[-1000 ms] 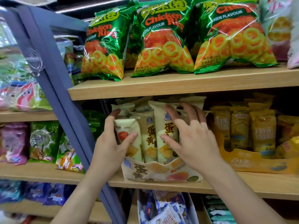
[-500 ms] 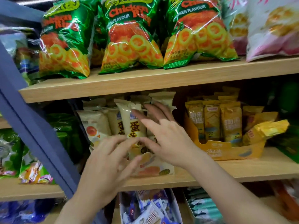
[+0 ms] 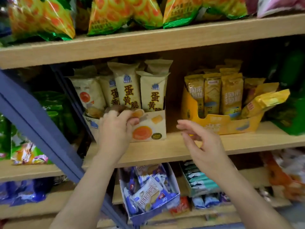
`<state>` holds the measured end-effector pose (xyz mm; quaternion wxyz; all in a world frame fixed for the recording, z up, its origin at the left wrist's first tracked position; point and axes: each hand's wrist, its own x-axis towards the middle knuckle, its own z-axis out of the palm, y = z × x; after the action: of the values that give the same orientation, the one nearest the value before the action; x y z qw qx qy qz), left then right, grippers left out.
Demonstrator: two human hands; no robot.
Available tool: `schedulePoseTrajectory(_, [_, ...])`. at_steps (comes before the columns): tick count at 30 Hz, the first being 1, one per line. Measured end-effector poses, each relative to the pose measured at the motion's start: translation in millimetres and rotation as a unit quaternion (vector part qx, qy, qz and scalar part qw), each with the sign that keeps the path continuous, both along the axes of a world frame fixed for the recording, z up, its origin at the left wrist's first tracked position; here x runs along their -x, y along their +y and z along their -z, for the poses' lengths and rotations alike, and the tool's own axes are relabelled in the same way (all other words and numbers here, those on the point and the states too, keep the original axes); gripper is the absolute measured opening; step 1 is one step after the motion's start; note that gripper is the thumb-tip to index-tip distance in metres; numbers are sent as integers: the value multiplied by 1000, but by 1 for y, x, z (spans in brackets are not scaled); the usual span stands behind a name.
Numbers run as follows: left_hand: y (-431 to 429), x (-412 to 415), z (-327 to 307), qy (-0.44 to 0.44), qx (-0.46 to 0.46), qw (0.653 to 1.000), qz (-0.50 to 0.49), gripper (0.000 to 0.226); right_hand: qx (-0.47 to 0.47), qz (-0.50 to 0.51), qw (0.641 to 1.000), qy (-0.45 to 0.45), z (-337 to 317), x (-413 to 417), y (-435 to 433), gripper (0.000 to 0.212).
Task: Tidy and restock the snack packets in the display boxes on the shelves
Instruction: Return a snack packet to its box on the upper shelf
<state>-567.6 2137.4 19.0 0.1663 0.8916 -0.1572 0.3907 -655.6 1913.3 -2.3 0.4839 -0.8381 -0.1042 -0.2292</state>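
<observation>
Wood-grain shelf (image 3: pixel 181 146); left hand (image 3: pixel 115 128) tight on front lip of cream display box (image 3: pixel 153 128), right hand (image 3: pixel 203 146) loose, empty.

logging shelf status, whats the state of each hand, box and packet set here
left hand: grips cream box's front lip
right hand: open, in the air, touching nothing
cream box: upright on middle shelf
cream packets: standing upright
yellow box: same shelf, right of cream box, apart
yellow packets: upright, save one
end packet: tilted, leaning out right
blue box: one shelf below, contents jumbled
</observation>
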Motion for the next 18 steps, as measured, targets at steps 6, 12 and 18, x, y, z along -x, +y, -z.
schedulePoseTrajectory(6, [-12, 41, 16, -141, 38, 989, 36, 24, -129, 5, 985, 113, 31, 34, -18, 24])
schedulePoseTrajectory(12, [-30, 88, 95, 44, -26, 985, 163, 24, -83, 38, 974, 208, 80, 49, -68, 24])
schedulePoseTrajectory(18, [-95, 117, 181, 216, -95, 952, 195, 18, 55, 101, 956, 271, 176, 65, -110, 27])
